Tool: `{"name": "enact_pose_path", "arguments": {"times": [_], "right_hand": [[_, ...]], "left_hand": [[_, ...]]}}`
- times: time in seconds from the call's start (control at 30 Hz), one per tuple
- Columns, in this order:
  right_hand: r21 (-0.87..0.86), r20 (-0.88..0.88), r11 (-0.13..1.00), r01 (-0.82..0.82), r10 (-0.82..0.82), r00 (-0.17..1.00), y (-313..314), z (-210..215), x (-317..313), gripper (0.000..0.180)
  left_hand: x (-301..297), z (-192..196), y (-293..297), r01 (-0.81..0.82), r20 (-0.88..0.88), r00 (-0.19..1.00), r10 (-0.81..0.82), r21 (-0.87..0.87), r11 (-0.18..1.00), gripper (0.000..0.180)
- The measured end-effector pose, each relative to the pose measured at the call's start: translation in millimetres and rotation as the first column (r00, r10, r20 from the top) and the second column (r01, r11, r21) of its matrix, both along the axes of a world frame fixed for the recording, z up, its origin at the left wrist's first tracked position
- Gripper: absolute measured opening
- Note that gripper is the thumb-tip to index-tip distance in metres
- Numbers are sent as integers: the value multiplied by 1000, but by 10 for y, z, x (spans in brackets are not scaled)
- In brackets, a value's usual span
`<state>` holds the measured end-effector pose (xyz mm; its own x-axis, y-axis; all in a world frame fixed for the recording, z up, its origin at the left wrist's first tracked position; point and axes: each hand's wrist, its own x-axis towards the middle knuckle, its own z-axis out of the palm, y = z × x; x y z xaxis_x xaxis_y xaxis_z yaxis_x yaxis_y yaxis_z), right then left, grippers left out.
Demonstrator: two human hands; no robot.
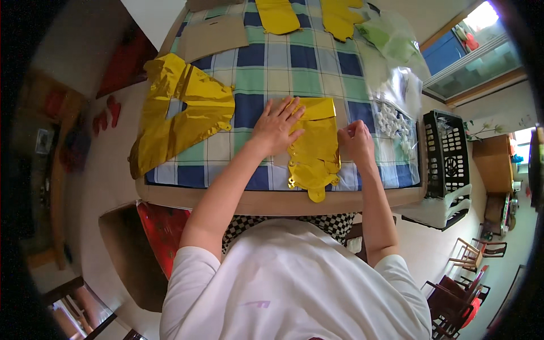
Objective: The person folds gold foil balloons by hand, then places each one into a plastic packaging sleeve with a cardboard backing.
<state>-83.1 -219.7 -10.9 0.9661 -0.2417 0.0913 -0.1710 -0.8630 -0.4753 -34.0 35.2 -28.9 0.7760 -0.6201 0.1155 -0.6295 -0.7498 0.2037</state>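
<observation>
A folded gold foil balloon (317,139) lies flat in front of me, its short tab hanging toward the bed's near edge. My left hand (276,129) rests palm down, fingers spread, on its upper left side. My right hand (358,143) is at its right edge with the fingers curled together; what they hold, if anything, is hidden. To the left is a larger, spread-out gold foil balloon (195,105) with an opening in its middle. Two more gold foil pieces, one at the far middle (277,16) and one farther right (338,18), lie across the bed.
A plaid sheet (258,82) covers the bed. Flat cardboard (214,38) lies at the far left. Clear plastic bags (399,90) and small white pieces (392,122) sit along the right side. Beside the bed stands a black plastic crate (447,153).
</observation>
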Motion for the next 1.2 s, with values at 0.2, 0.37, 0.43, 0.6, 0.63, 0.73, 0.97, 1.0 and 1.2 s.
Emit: {"name": "enact_pose_path", "arguments": {"times": [0.2, 0.37, 0.43, 0.6, 0.63, 0.73, 0.97, 1.0, 1.2], "right_hand": [[215, 121, 976, -24, -2, 993, -116, -73, 237, 24], [194, 156, 979, 68, -99, 983, 150, -67, 831, 20], [166, 168, 985, 52, -80, 983, 199, -88, 997, 20], [201, 115, 979, 15, -39, 993, 46, -103, 780, 21], [261, 106, 965, 30, -59, 993, 4, -14, 607, 20], [323, 197, 946, 19, -87, 976, -577, -189, -38, 14], [428, -74, 888, 167, -150, 986, -201, 138, -1285, 11], [482, -59, 866, 134, -120, 991, -106, 92, -1319, 11], [31, 103, 981, -190, 186, 977, 146, 710, -579, 17]], "left_hand": [[72, -7, -44, -20, -6, 1000, 20, -4, 1000, 62], [530, 47, 2, -104, -30, 994, 106, 60, 993, 61], [659, 64, 39, -108, -26, 994, 110, 60, 992, 61], [747, 40, 58, -111, -56, 992, 116, 83, 990, 61], [748, 38, 70, -108, -53, 992, 113, 79, 991, 60], [762, 82, 15, -90, -35, 995, 93, 72, 993, 60], [769, 60, 46, -103, 26, 994, 102, 69, 992, 58], [764, 36, 64, -96, 21, 995, 95, 75, 993, 58], [772, 37, 53, -97, -2, 995, 97, 106, 990, 59]]}}
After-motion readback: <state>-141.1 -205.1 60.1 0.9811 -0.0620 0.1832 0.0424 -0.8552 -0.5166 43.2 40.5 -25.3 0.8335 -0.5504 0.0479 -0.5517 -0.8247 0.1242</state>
